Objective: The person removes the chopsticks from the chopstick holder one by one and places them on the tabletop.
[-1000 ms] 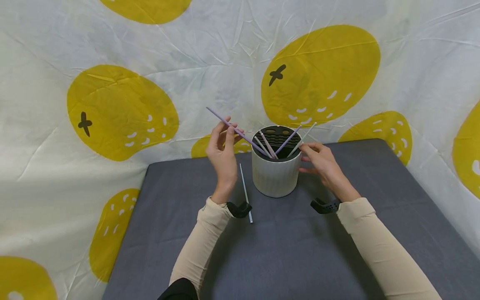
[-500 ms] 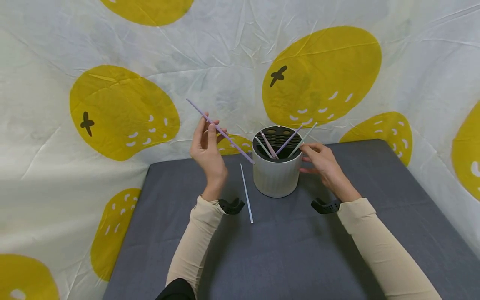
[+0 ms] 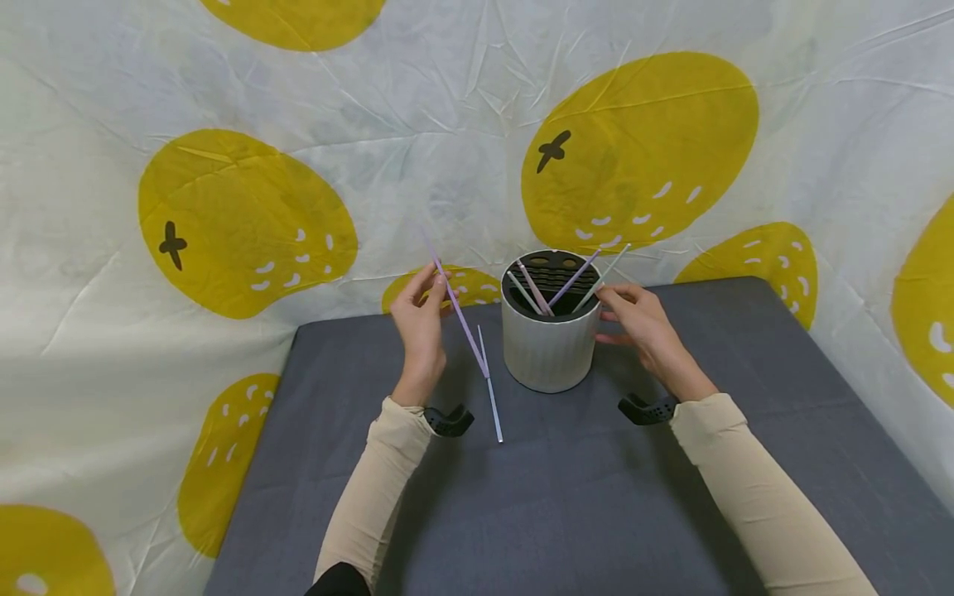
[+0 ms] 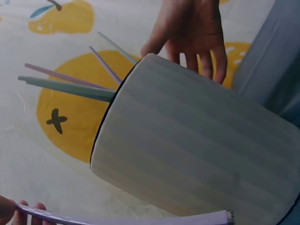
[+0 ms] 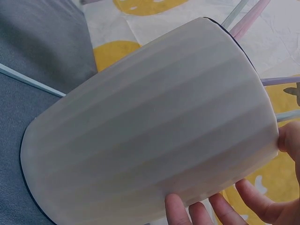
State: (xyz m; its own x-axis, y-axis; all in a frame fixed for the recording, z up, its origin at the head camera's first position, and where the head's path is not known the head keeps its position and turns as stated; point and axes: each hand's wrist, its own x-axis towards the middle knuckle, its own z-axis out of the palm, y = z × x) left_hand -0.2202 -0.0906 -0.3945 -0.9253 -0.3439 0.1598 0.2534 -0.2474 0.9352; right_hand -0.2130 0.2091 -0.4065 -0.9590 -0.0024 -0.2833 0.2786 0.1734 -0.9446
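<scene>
My left hand [image 3: 419, 323] pinches a thin purple straw [image 3: 465, 331] that slants down to the right. Its lower end overlaps a pale blue-white straw [image 3: 494, 410] lying on the table. In the left wrist view, the held purple straw [image 4: 201, 220] crosses the bottom edge, with only fingertips [image 4: 37, 211] showing. A ribbed off-white utensil holder [image 3: 547, 352] with a black slotted insert stands upright to its right. Several green, pink and purple straws [image 3: 570, 285] lean inside. My right hand [image 3: 641, 327] holds the holder's right side, thumb at the rim [image 5: 276, 136] and fingers along the wall.
The table [image 3: 581, 505] has a dark grey cloth. Close behind it hangs a white curtain [image 3: 447, 99] with yellow fruit prints. A black band [image 3: 450, 422] is on the left wrist and another band [image 3: 647, 410] on the right.
My left hand first moved left with the purple straw, away from over the holder, then down. The straw has swung steeper, its tip now over the table straw. The right hand and holder have stayed put.
</scene>
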